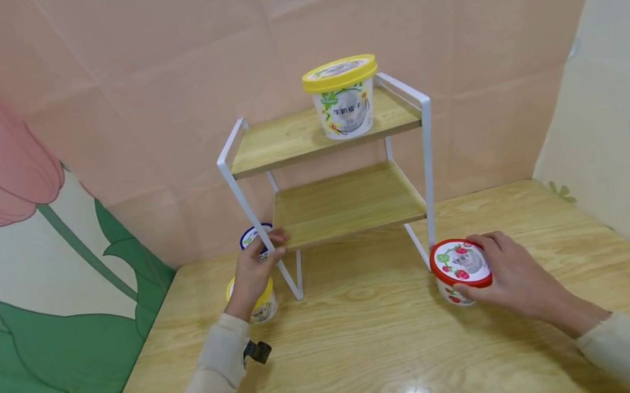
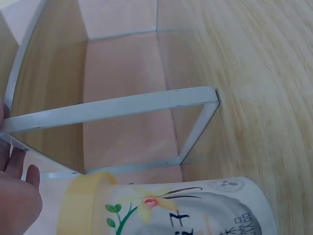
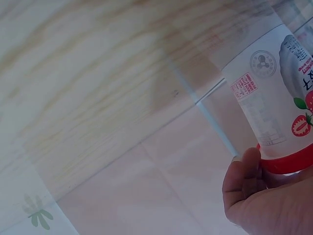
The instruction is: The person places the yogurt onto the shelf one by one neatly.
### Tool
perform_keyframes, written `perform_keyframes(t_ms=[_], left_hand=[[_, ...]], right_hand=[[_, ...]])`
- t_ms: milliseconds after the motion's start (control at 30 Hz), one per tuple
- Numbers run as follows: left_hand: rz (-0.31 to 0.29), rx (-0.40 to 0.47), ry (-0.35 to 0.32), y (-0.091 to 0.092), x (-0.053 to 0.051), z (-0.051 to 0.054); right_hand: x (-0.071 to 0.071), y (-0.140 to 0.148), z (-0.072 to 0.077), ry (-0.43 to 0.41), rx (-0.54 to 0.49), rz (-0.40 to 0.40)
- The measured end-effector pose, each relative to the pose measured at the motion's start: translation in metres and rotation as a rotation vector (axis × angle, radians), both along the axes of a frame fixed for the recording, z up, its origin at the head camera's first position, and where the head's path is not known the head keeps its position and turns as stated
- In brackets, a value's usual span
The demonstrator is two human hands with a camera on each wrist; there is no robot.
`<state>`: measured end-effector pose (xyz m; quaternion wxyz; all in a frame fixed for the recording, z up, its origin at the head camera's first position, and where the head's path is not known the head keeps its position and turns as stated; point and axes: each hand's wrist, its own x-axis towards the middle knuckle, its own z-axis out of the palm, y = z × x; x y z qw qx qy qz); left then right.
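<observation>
A two-tier shelf rack with wooden boards and a white metal frame stands on the table. Its left front post is gripped by my left hand, the thumb in front and fingers reaching behind, near the lower board. On the other side, my right hand holds a red-lidded ice cream tub by its lid rim, beside the right front leg. Whether this tub touches the table I cannot tell. In the right wrist view, strawberries show on the tub. A yellow-lidded tub stands upright on the top board.
Left of the rack stand another yellow-lidded tub, partly behind my left wrist, and a blue-lidded tub, partly hidden by the post and hand. A pink cloth backdrop hangs behind the wooden table. Printed panels flank both sides.
</observation>
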<state>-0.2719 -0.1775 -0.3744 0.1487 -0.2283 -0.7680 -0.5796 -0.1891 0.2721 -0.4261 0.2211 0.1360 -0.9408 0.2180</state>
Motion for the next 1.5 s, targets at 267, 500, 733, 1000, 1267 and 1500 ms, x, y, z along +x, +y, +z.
perform_keyframes(t_ms=[267,500,733,1000,1267,1500], left_hand=[[0.042,0.121,0.062,0.001,0.005,-0.001],[0.035,0.161,0.099,0.004,0.004,-0.006],[0.084,0.145,0.031,0.008,0.007,-0.011],[0.04,0.165,0.008,0.007,0.009,-0.008],[0.005,0.206,-0.027,0.007,0.01,-0.005],[0.02,0.218,-0.023,0.01,0.009,-0.007]], right_hand=[[0.0,-0.002,0.001,0.008,-0.009,0.009],[0.0,0.0,0.001,0.008,-0.008,0.003],[0.002,0.002,0.0,0.003,-0.004,0.009],[0.003,-0.001,0.002,0.012,0.0,0.012],[0.003,-0.002,0.003,0.003,-0.005,0.009],[0.003,-0.004,0.0,0.004,-0.01,0.011]])
